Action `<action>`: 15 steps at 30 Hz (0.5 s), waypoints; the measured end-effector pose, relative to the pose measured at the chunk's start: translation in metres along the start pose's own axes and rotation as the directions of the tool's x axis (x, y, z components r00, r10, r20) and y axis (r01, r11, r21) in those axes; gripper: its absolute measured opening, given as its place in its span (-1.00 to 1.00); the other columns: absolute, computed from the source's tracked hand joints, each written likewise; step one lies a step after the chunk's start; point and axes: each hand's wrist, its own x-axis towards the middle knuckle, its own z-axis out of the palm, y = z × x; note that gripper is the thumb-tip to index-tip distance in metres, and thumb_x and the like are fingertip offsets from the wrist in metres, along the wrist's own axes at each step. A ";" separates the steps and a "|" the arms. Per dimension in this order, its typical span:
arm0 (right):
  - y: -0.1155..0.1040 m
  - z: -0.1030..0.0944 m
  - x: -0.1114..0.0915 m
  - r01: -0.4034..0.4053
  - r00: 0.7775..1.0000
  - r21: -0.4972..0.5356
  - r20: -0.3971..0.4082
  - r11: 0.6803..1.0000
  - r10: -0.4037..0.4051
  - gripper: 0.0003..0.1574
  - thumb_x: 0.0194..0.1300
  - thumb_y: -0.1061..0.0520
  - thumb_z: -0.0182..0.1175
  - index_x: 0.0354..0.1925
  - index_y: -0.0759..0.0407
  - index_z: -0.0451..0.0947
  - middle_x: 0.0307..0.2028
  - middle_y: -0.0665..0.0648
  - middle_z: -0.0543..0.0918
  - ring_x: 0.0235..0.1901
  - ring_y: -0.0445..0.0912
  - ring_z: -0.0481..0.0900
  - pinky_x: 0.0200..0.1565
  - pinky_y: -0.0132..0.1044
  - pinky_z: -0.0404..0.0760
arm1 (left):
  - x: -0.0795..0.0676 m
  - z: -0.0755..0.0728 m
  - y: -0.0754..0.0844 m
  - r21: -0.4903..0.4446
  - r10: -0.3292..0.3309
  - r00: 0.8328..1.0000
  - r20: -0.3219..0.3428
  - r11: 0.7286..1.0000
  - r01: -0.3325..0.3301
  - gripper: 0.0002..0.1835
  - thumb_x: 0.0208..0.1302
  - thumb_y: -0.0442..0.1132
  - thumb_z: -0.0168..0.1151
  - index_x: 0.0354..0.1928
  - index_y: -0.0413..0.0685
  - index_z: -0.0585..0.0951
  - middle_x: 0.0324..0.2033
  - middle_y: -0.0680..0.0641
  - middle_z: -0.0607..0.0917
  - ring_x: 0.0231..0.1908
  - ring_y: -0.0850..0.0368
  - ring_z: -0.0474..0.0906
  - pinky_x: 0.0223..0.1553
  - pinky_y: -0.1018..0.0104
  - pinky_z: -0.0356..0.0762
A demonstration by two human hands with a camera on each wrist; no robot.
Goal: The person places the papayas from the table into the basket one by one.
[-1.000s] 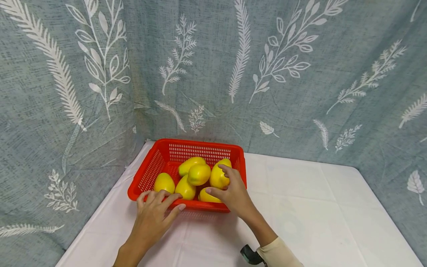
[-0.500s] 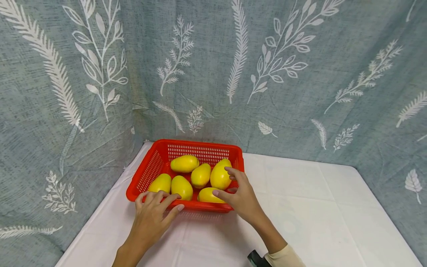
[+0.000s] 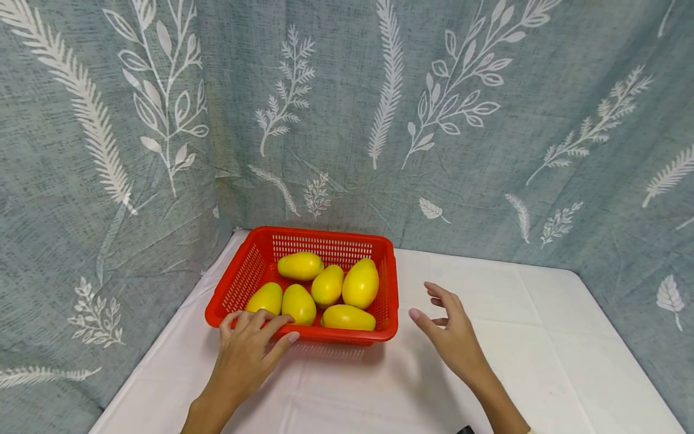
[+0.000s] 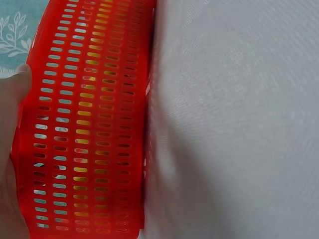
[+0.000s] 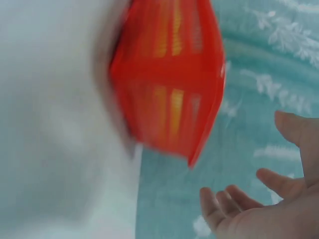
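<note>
A red plastic basket (image 3: 387, 325) with slotted walls stands on the white-covered table. Several yellow mangoes (image 3: 360, 284) lie inside it in a single layer. My left hand (image 3: 244, 349) holds the basket's front rim, fingers bent over the edge and thumb on the outer side. Close up in the left wrist view, the thumb touches the rim beside the slotted wall (image 4: 84, 129). To the right of the basket, my right hand (image 3: 452, 334) hovers over the table with fingers spread and nothing in them. The right wrist view shows that hand (image 5: 269, 214) apart from the blurred basket (image 5: 164, 114).
The white tablecloth (image 3: 520, 325) stretches to the right of the basket and in front of it. A grey-green curtain (image 3: 347, 120) with white leaf prints hangs behind and at both sides. A small dark object (image 3: 465, 430) shows near the right forearm.
The mango that lay on top of the others has settled down, and its neighbours have shifted left. My right hand has drawn out of the basket to the right. The left hand stays at the rim.
</note>
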 end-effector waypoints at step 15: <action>0.095 -0.104 -0.036 -0.041 0.999 -0.525 -0.013 0.850 0.040 -0.05 0.64 -0.28 0.05 0.62 0.29 0.11 0.47 0.62 0.19 0.37 0.62 0.15 0.05 0.52 0.22 | 0.006 -0.018 0.001 0.015 -0.015 0.995 0.097 1.000 0.013 -0.52 0.47 0.21 0.27 0.30 0.23 0.68 0.16 -0.10 0.68 0.22 -0.16 0.54 0.28 -0.39 0.11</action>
